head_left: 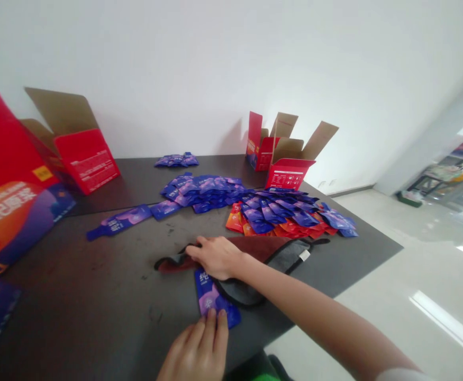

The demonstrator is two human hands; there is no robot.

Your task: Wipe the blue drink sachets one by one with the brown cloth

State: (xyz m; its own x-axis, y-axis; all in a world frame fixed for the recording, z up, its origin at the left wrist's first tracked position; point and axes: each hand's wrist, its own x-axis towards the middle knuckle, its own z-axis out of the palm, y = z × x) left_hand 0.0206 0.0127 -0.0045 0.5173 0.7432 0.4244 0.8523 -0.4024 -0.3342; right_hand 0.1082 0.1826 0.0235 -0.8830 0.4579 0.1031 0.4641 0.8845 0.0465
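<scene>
My right hand [217, 256] lies palm down, fingers together, on a dark grey and maroon cloth [279, 253] on the dark table [96, 296]. The hand also rests on the top end of a blue-purple sachet [215, 301]. My left hand [197, 352] is at the near edge with its fingertips flat on the lower end of the same sachet. The cloth partly covers the sachet's right side.
A heap of blue sachets [203, 191] lies mid-table, and a mix of blue and orange ones [290, 217] to the right. A long blue pouch [120, 221] lies left. Open red cartons stand at the back right [282, 153] and left [76, 148]. The table's edge drops to the floor on the right.
</scene>
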